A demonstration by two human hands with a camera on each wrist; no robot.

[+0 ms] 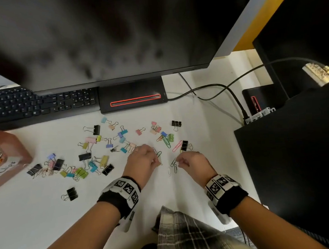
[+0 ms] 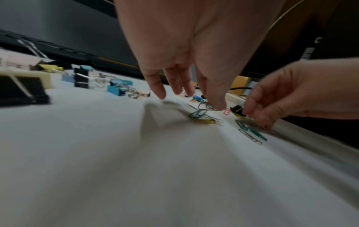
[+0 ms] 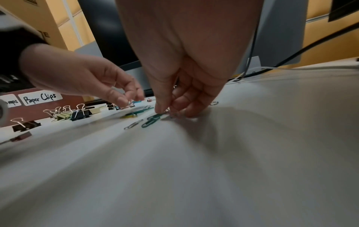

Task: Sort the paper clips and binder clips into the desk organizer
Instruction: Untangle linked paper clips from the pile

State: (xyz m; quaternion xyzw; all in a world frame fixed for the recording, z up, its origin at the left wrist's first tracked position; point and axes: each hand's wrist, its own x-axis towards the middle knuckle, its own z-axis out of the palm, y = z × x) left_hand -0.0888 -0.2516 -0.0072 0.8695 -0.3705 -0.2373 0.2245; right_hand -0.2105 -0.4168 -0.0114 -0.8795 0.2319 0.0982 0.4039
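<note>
left hand (image 1: 142, 160) fingertips pinching paper clip (image 1: 158, 156) on desk (image 1: 50, 218); right hand (image 1: 191, 162) fingers curled, pinching clips (image 3: 153, 120); organizer (image 1: 5, 153) far left.

Setting: office workstation. White desk (image 1: 40, 218) carries black keyboard (image 1: 33, 105) at 10 o'clock, large dark monitor (image 1: 106, 37) at 12 o'clock on stand base (image 1: 132, 96) with red-outlined slot. 2nd dark screen (image 1: 298, 29) at 2 o'clock; black cables (image 1: 215, 86) run across desk toward it. Brown desk organizer (image 1: 5, 153) at 9 o'clock, handwritten label (image 3: 39, 98) reading "Paper Clips". Coloured binder clips (image 1: 103, 145) scattered mid-desk. Cardboard boxes (image 3: 58, 23) behind, seen in right wrist view.
</note>
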